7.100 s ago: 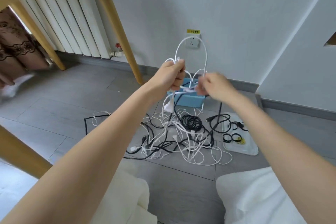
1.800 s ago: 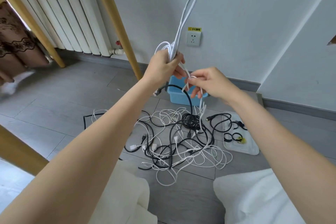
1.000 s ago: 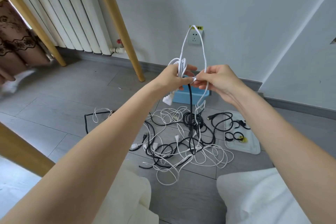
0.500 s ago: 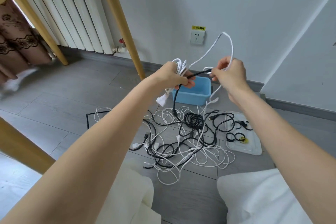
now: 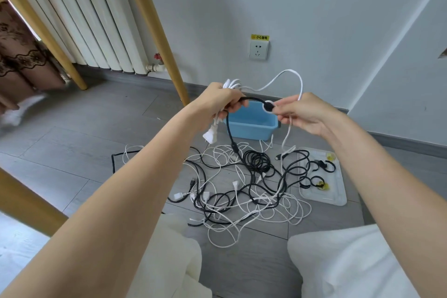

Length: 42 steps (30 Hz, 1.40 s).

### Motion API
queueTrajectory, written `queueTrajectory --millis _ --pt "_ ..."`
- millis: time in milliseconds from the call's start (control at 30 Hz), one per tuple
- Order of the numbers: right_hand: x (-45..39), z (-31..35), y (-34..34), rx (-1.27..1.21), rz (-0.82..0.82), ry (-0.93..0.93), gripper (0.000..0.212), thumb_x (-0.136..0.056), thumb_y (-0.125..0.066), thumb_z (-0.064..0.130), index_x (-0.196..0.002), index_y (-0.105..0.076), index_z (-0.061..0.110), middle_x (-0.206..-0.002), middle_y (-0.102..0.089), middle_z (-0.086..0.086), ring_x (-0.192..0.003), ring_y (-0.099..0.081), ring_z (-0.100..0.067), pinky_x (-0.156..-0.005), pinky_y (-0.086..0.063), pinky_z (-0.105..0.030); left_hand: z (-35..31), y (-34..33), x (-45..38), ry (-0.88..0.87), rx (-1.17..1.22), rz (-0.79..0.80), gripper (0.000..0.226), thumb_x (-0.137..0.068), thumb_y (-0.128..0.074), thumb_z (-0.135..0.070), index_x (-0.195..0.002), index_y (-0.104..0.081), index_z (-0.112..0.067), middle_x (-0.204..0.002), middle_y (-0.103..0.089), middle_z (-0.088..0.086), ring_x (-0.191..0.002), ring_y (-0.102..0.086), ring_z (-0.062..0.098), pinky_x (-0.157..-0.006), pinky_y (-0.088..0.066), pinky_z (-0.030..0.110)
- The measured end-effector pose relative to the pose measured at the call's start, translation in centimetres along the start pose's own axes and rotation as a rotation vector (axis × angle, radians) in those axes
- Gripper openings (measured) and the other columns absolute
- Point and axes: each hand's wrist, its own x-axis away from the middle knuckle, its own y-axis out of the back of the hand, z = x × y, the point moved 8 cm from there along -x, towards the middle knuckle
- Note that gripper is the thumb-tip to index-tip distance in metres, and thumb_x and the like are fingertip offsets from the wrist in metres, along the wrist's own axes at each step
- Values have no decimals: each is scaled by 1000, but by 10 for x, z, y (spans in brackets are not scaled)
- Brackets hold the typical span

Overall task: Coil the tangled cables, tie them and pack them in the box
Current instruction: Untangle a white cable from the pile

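Observation:
My left hand grips a bunch of white cable loops whose plug dangles below my wrist. A black cable runs from that fist to my right hand, which pinches the black cable's end together with a strand of the white cable that arcs above. Below lies a tangle of black and white cables on the grey floor. The blue box stands behind the tangle, empty as far as I see.
A white tray with black cable ties lies right of the tangle. A wooden table leg stands behind my left hand, a radiator and wall socket beyond. My knees in white cloth are at the bottom.
My hands have drawn slightly apart and lower. The white loop, once tall above my hands, now arcs low toward the right. A black cable now spans between both hands.

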Motion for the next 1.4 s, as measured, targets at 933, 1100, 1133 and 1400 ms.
queueTrajectory --millis 933,1100,1133,1400 --pt "34 14 -47 297 379 200 15 -92 -46 -2 -97 -51 11 -61 -50 -13 -41 -59 -19 -38 -47 -21 9 11 -8 60 227 -132 37 -82 -37 2 -49 -47 -12 -45 -40 -3 -34 -27 4 -31 -20 14" --pt "9 -18 -16 550 172 88 16 -91 -58 14 -101 -54 1 -72 -68 -19 -62 -70 -29 -51 -56 -26 12 25 -6 72 251 -159 34 -81 -34 6 -56 -51 -8 -47 -46 -2 -44 -34 7 -34 -22 14" --pt "5 -20 -9 678 127 93 22 -89 -62 18 -104 -58 2 -84 -70 -18 -72 -70 -27 -58 -56 -25 13 27 -5 90 189 -158 31 -83 -36 6 -62 -56 -6 -54 -53 0 -49 -41 9 -35 -25 15" --pt "20 30 -27 932 0 475 84 -79 -72 33 -146 -22 17 -152 -26 -4 -139 -26 -20 -110 -23 -32 -4 -2 3 57 -95 63 16 -92 -57 -19 -87 -60 -4 -98 -69 10 -80 -68 22 -34 -35 14"
